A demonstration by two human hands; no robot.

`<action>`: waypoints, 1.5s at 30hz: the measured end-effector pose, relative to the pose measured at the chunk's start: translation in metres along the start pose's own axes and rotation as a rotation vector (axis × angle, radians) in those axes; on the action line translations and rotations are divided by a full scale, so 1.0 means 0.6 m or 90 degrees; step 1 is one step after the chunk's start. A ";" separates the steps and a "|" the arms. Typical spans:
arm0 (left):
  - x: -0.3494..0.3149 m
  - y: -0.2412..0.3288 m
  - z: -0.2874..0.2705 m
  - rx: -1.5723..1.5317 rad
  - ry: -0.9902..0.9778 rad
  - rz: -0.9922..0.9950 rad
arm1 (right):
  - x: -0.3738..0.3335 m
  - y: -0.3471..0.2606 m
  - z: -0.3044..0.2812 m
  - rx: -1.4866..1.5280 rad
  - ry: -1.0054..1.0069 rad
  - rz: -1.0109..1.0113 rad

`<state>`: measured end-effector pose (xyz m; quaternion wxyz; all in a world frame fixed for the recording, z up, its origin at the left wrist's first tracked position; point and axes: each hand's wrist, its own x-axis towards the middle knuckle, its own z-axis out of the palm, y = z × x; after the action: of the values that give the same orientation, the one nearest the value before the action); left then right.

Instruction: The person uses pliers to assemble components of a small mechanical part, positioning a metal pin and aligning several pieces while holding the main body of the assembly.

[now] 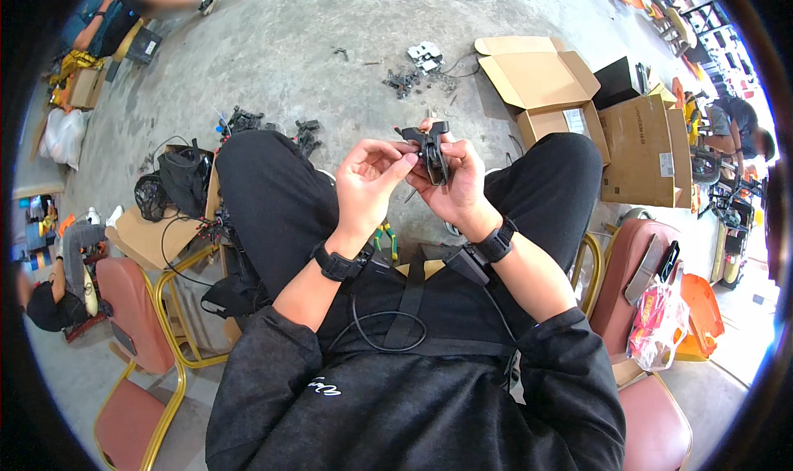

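Observation:
Above my knees, my right hand [464, 184] is closed around a small black mechanical part [432, 159] with a flared top and a narrow slotted body. My left hand [369, 175] meets it from the left, thumb and fingertips pinched together at its edge. Whatever lies in that pinch is too small to name. A thin rod tip pokes out just below the hands. Between my thighs rest pliers [386, 236] with green and yellow handles.
On the floor ahead lie black parts [402, 82] and a silvery part [425, 56]. An open cardboard box [541, 83] and a taller carton [638, 153] stand right. Pink chairs [136, 314] flank me. A black bag [186, 172] sits left. Other people are at both sides.

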<state>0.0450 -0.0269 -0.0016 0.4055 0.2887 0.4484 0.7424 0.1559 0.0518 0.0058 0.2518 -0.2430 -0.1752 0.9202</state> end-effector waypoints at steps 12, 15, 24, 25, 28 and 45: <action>0.002 -0.005 -0.010 -0.116 0.009 -0.127 | 0.002 0.003 -0.003 -0.033 0.009 -0.041; 0.002 -0.001 -0.011 -0.092 -0.003 -0.101 | 0.004 0.001 -0.013 -0.025 -0.044 -0.016; -0.003 0.008 0.002 0.025 -0.013 0.040 | 0.002 0.002 -0.002 0.004 0.007 0.008; -0.003 0.008 0.003 0.056 -0.016 0.059 | 0.002 0.002 -0.004 0.004 0.006 0.008; -0.004 0.006 0.005 0.100 -0.030 0.102 | 0.003 0.003 -0.011 0.018 -0.028 0.012; -0.003 0.008 0.006 0.099 -0.100 0.214 | 0.008 0.004 -0.016 0.040 -0.068 0.016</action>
<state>0.0472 -0.0283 0.0040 0.2859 0.4468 0.4168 0.7382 0.1564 0.0541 -0.0049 0.2382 -0.1877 -0.1559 0.9401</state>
